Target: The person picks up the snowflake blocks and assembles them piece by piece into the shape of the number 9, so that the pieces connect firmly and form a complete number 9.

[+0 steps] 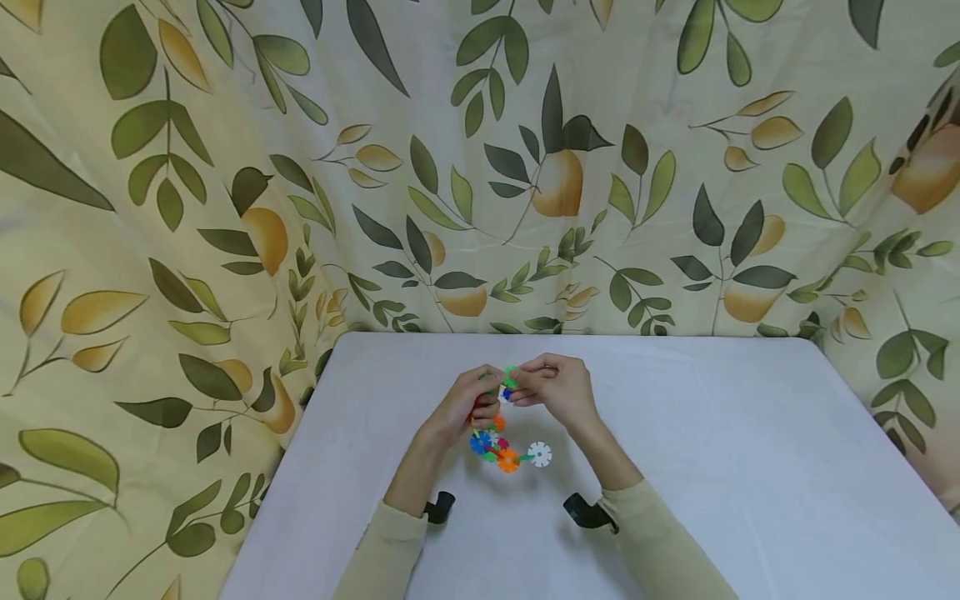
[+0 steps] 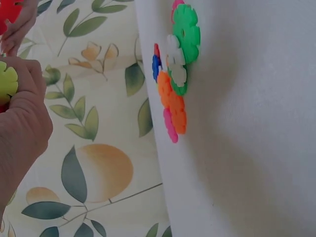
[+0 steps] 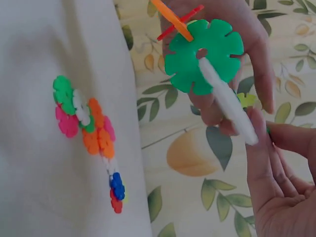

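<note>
Chain [image 1: 508, 462], one: we grip in left hand [image 1: 463, 408], part hanging below. Green disc [image 1: 511, 377], one: we pinch in right hand [image 1: 558, 389], just beside left grip. Disc heap [image 3: 104, 141], mixed: on table [image 1: 712, 458], beneath both grips.

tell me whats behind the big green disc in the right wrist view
The left hand, with leaf-patterned cloth beyond; whatever parts of them the green disc covers cannot be seen.

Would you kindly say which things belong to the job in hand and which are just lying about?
In use, apparently:
left hand
right hand
pinched green disc
yellow disc
white disc

Not in hand:
other discs on the table, possibly spares
leafy curtain, merely backdrop
</note>
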`<action>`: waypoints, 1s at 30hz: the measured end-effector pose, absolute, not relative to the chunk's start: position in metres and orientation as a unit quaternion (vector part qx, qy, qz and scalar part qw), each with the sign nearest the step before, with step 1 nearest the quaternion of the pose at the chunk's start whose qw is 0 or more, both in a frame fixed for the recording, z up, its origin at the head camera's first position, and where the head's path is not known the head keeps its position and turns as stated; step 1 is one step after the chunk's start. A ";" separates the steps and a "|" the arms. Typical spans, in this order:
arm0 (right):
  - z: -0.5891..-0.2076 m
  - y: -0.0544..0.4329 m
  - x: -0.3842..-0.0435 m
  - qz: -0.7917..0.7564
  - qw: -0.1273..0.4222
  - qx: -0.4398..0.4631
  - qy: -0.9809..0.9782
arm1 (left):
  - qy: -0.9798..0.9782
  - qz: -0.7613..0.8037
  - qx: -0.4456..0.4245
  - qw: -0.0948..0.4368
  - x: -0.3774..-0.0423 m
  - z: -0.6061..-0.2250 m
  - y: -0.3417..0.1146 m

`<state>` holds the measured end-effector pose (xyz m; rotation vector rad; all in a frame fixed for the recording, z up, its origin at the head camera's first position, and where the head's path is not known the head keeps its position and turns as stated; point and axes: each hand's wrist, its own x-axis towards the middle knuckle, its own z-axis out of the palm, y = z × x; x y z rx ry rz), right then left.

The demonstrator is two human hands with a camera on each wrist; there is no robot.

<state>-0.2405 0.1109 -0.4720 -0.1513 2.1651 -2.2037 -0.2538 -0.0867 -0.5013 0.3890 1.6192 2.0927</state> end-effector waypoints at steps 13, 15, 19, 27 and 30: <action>-0.504 0.105 -0.257 -0.514 -0.015 -0.044 0.857 | 0.586 0.786 0.083 0.177 -0.261 -0.498 -0.101; -0.511 0.105 -0.262 -0.440 -0.012 -0.037 0.897 | 0.584 0.788 0.083 0.178 -0.260 -0.497 -0.102; -0.522 0.106 -0.272 -0.366 0.033 -0.024 0.930 | 0.580 0.789 0.086 0.182 -0.259 -0.496 -0.102; -0.538 0.107 -0.287 -0.315 0.072 -0.034 0.946 | 0.563 0.798 0.103 0.189 -0.258 -0.495 -0.101; -0.541 0.108 -0.290 -0.305 0.071 -0.033 0.949 | 0.554 0.800 0.115 0.200 -0.258 -0.495 -0.100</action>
